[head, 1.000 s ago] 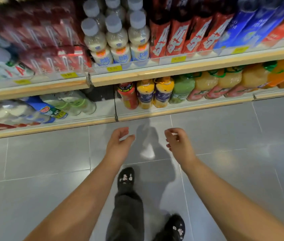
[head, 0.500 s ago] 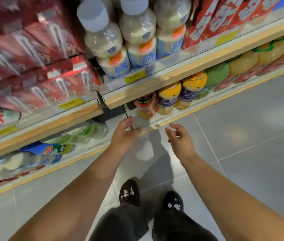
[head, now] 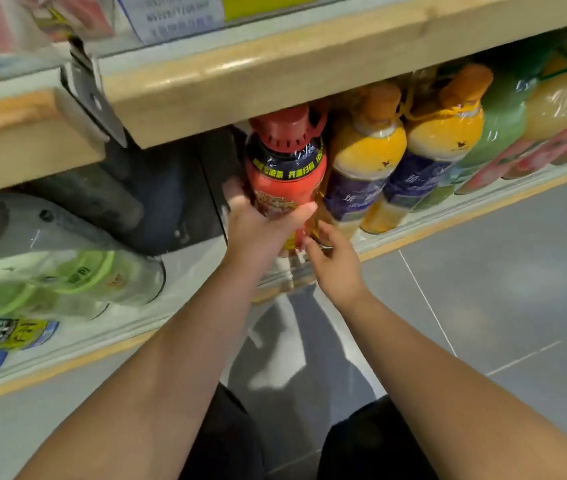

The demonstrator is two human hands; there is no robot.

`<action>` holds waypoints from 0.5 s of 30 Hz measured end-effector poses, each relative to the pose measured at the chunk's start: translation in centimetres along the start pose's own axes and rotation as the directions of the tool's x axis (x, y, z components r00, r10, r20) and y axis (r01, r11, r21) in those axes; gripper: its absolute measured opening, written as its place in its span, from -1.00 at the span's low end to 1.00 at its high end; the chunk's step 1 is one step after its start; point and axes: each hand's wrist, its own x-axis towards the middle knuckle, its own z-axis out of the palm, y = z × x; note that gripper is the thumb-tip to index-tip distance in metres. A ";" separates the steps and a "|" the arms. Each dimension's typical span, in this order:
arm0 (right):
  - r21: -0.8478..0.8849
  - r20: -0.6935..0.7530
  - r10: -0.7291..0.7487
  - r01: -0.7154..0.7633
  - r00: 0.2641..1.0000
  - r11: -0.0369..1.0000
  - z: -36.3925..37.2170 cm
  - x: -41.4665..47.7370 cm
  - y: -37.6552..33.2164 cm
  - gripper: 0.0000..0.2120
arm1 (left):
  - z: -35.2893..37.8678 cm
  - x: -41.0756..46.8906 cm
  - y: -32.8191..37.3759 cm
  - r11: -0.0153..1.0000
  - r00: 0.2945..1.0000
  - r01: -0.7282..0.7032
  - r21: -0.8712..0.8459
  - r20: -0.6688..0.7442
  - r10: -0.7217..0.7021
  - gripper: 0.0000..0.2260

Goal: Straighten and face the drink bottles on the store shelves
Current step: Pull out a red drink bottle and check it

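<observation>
A red bottle (head: 285,174) with a red cap and a black neck band stands at the left end of the bottom shelf (head: 431,225). My left hand (head: 258,226) is wrapped around its lower body, thumb on the right side. My right hand (head: 334,261) sits just below and to the right, fingers touching the bottle's base near the shelf lip. Two orange bottles with purple labels (head: 365,174) (head: 438,157) stand right beside the red one, then a green bottle (head: 497,133).
A wooden shelf edge (head: 275,77) hangs low just above the bottle caps. Clear green-labelled bottles (head: 67,271) lie on the left bay's bottom shelf. A dark gap (head: 157,202) lies left of the red bottle. Grey tiled floor (head: 500,289) spreads to the right.
I have dropped down and moved close to the bottom shelf. My left hand went from empty to gripping the red bottle, and my right hand came up to its base.
</observation>
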 end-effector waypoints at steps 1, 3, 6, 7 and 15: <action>-0.002 0.004 -0.011 0.011 1.000 1.000 0.3 0.3 0.4 -0.60 | 0.0 0.2 0.1 1.000 1.000 -0.013 0.015 -0.013 0.013 -0.28; 0.001 0.012 -0.008 0.008 1.000 1.000 0.9 0.7 0.8 -0.55 | -0.3 0.7 0.3 0.997 0.999 -0.041 0.058 -0.030 0.043 -0.19; 0.004 0.015 -0.009 0.009 1.000 1.000 1.7 0.8 0.9 -0.44 | -1.3 0.8 0.6 0.991 0.997 -0.064 0.121 -0.029 0.068 -0.08; -0.011 0.018 -0.032 0.032 0.999 0.999 1.9 0.8 0.8 -0.42 | -1.7 0.7 0.6 0.989 0.997 -0.069 0.134 -0.015 0.072 -0.07; -0.231 0.084 -0.198 0.213 0.977 0.949 4.1 1.3 0.3 -0.14 | -6.4 1.2 -1.5 0.993 0.986 0.099 -0.069 0.142 -0.088 -0.41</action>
